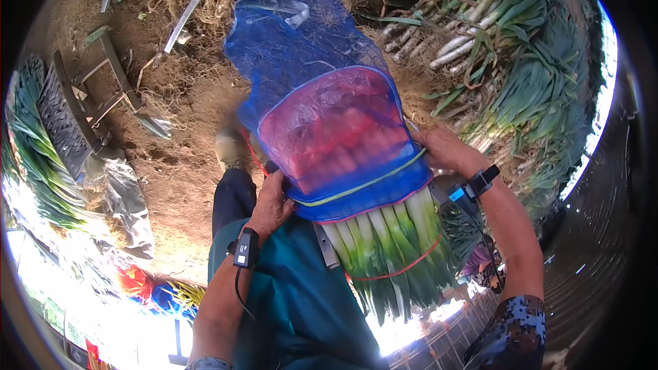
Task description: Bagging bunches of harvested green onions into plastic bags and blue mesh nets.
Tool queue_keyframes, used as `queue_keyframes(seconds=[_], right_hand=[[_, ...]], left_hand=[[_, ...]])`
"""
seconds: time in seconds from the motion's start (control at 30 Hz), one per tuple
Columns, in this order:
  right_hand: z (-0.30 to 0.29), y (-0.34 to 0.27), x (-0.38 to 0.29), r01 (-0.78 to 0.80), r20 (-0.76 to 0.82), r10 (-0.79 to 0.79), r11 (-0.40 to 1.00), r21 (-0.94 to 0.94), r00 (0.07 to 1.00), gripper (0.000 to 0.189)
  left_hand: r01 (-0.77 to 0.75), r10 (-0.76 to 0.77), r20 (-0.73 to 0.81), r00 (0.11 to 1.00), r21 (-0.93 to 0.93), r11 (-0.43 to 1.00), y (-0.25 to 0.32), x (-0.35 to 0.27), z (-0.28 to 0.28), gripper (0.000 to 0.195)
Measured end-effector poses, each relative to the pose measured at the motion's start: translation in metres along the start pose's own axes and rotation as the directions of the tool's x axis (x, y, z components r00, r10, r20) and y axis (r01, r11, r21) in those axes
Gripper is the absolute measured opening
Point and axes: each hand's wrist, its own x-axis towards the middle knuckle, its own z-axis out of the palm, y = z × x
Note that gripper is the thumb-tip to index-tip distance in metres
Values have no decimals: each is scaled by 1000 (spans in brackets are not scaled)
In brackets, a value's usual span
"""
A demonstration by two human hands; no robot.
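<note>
A bundle of leeks or large green onions lies before me, leaves towards my body, with a red band around the greens. Its white ends are inside a blue mesh bag with a reddish panel or inner wrap. My left hand grips the bag's hem at its left corner, thumb and fingers closed. At the opposite edge, my right hand pinches the mesh beside the yellow-green cord. Metal bars show at either side under the bundle. The white ends are seen only dimly through the mesh.
Piles of leeks lie on the right and at the top. At left are a woven-seat stool or chair, more leeks and a crumpled silvery sheet. Curved metal strips stand over the root-strewn soil.
</note>
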Motion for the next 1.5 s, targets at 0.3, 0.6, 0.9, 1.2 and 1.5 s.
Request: queue_keyframes(seconds=[0.3, 0.6, 0.9, 1.2, 1.5], right_hand=[[-1, 31, 50, -114, -104, 173, 899, 423, 979, 4], [-19, 21, -3, -189, 89, 168, 915, 357, 982, 14], [-21, -91, 15, 235, -529, -240, 969, -78, 814, 18], [-6, -84, 4, 199, -371, -244, 968, -155, 896, 17], [-36, -92, -6, 76, -609, -16, 995, 72, 793, 22]], left_hand=[[291, -392, -186, 901, -413, 863, -23, -1, 30, 28], [-91, 118, -95, 988, 254, 963, 23, -8, -9, 37], [-230, 283, -13, 959, 547, 805, 143, 58, -13, 30], [-627, 455, 434, 778, 486, 609, 130, 55, -1, 14], [-391, 490, -37, 871, 553, 736, 148, 62, -24, 31]])
